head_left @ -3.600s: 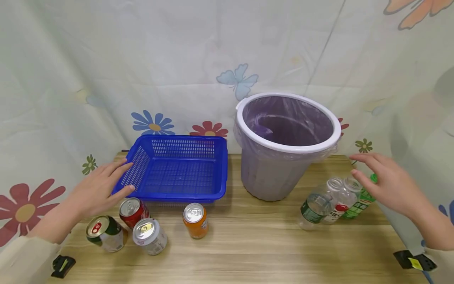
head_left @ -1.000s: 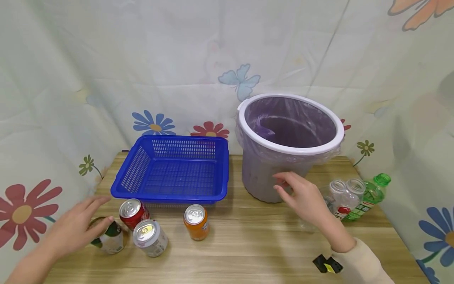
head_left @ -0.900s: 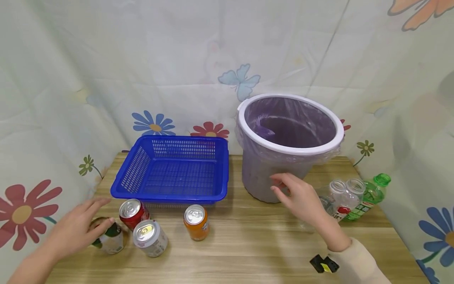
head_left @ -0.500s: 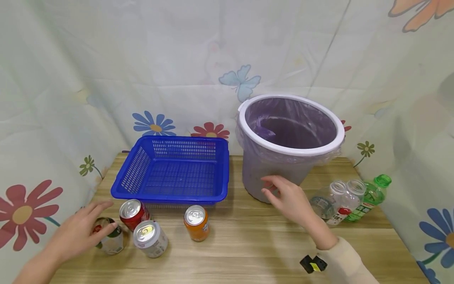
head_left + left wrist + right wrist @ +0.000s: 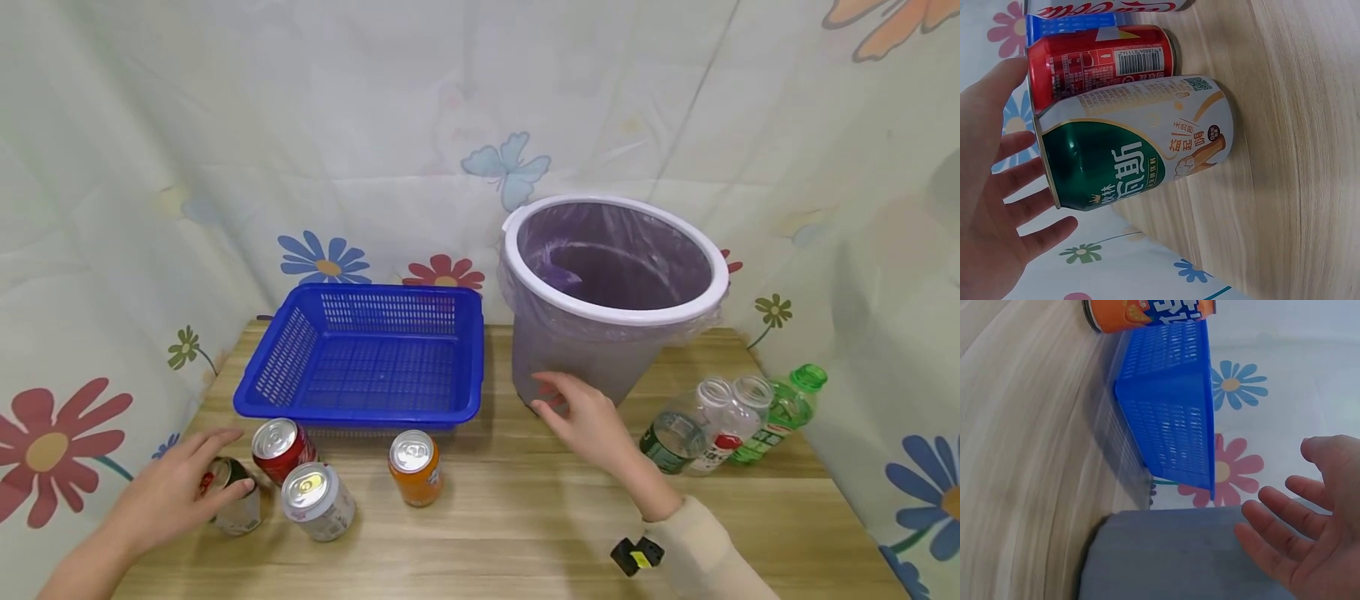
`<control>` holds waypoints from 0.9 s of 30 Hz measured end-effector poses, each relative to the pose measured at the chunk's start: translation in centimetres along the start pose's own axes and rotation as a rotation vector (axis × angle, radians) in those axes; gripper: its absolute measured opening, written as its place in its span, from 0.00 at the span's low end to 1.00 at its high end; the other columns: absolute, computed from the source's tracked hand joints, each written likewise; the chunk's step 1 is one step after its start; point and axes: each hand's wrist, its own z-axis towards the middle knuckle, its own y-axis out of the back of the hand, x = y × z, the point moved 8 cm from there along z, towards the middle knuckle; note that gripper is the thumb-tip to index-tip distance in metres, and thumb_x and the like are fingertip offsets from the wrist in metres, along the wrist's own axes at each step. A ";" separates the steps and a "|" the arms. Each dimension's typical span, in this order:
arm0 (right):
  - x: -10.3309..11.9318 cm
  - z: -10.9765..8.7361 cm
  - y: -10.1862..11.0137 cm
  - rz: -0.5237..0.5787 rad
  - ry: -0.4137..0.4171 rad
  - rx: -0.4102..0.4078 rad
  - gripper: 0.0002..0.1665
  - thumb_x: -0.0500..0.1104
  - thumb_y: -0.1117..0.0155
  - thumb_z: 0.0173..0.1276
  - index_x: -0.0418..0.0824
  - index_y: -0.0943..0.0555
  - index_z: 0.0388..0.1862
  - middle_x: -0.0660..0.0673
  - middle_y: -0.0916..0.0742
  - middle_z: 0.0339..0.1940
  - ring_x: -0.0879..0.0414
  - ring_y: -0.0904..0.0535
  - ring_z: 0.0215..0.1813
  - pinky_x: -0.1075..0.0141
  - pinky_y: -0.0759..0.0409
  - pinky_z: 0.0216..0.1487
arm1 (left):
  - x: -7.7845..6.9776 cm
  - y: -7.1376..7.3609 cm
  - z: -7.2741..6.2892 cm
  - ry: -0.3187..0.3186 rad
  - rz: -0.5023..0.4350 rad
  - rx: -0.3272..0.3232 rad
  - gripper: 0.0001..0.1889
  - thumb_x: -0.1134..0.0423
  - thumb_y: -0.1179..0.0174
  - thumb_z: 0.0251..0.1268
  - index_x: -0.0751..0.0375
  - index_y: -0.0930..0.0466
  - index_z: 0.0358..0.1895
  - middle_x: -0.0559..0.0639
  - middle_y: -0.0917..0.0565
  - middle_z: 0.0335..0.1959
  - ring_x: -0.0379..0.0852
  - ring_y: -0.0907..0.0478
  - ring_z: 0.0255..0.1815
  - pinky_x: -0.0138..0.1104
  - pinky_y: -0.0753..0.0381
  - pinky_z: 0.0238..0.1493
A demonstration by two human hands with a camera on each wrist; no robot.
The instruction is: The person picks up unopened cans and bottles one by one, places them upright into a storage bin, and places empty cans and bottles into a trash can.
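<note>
The blue basket (image 5: 356,416) sat toward the back of the bench (image 5: 480,550). Off its near left corner, the left hand (image 5: 168,492) spread thumb and fingers about the top of a green-and-white can (image 5: 246,510); whether they touched it, I couldn't tell. Just before the basket stood a red can (image 5: 292,457), a whitish can (image 5: 326,508) and an orange can (image 5: 417,477). Well apart from the other, the right hand (image 5: 588,421) hung to the basket's near right, fingers loosely bent, gripping nothing. Right of the basket rose a lined bin (image 5: 577,354); farther right stood two clear bottles (image 5: 670,448) and a green bottle (image 5: 787,412).
</note>
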 end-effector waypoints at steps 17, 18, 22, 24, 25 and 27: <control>-0.5 1.4 -2.8 0.095 -0.087 -0.020 0.25 0.42 0.35 0.60 0.39 0.25 0.56 0.42 0.15 0.42 0.50 0.16 0.37 0.57 0.19 0.38 | 0.1 -0.9 -0.5 -0.040 0.017 -0.018 0.38 0.42 0.30 0.40 0.59 0.28 0.56 0.57 0.22 0.47 0.46 0.26 0.34 0.44 0.23 0.30; -0.6 1.5 -3.0 0.102 -0.099 -0.013 0.25 0.42 0.36 0.60 0.39 0.26 0.57 0.42 0.15 0.42 0.50 0.16 0.37 0.56 0.19 0.38 | 0.2 -1.0 -0.5 -0.033 0.019 -0.005 0.39 0.42 0.30 0.40 0.59 0.28 0.57 0.57 0.22 0.47 0.45 0.27 0.34 0.42 0.23 0.30; -0.7 1.8 -3.7 0.116 -0.145 0.011 0.26 0.44 0.36 0.60 0.40 0.26 0.57 0.42 0.16 0.44 0.52 0.16 0.37 0.57 0.19 0.40 | 0.6 -1.5 -0.5 -0.017 0.016 0.031 0.40 0.41 0.31 0.40 0.60 0.28 0.57 0.55 0.22 0.46 0.42 0.29 0.32 0.38 0.25 0.29; -0.6 2.1 -3.9 0.118 -0.167 0.015 0.26 0.44 0.36 0.60 0.40 0.26 0.58 0.43 0.16 0.44 0.53 0.16 0.37 0.58 0.19 0.40 | 0.7 -1.6 -0.5 -0.013 0.012 0.041 0.40 0.41 0.30 0.40 0.60 0.28 0.57 0.55 0.22 0.45 0.42 0.30 0.31 0.38 0.26 0.29; -0.6 2.2 -4.1 0.122 -0.177 0.017 0.26 0.45 0.36 0.60 0.40 0.26 0.57 0.43 0.16 0.44 0.54 0.16 0.37 0.58 0.19 0.40 | 0.7 -1.6 -0.5 -0.015 0.014 0.039 0.39 0.41 0.30 0.40 0.60 0.28 0.56 0.55 0.22 0.45 0.42 0.30 0.31 0.38 0.26 0.29; -0.6 2.3 -4.4 0.130 -0.193 0.014 0.25 0.45 0.36 0.60 0.41 0.26 0.57 0.43 0.16 0.44 0.55 0.16 0.36 0.59 0.19 0.40 | 0.7 -1.7 -0.5 -0.019 0.010 0.041 0.39 0.42 0.30 0.39 0.60 0.28 0.56 0.55 0.22 0.44 0.42 0.30 0.31 0.39 0.26 0.29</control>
